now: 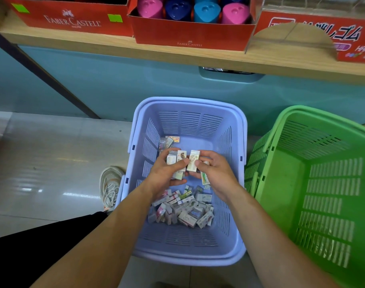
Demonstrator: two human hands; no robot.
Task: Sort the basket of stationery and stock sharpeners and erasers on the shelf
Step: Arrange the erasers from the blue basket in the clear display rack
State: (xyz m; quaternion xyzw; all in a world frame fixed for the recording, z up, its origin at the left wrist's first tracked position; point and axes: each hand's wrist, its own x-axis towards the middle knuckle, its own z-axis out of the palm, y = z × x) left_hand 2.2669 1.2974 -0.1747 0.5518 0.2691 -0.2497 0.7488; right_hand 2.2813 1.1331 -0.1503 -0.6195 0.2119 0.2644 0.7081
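A lilac plastic basket stands on the floor below the shelf, with a heap of several small boxed erasers in its near half. Over the basket's middle, my left hand grips a stack of white erasers, thumb pressed on top. My right hand pinches one upright eraser between thumb and fingers and holds another lower in the palm. The two hands almost touch. A few more erasers lie at the basket's far left.
A green basket stands to the right, a few thin items at its bottom. The wooden shelf above carries red Faber-Castell boxes, one with pink and blue sharpeners, and a clear eraser tray. A shoe is left of the basket.
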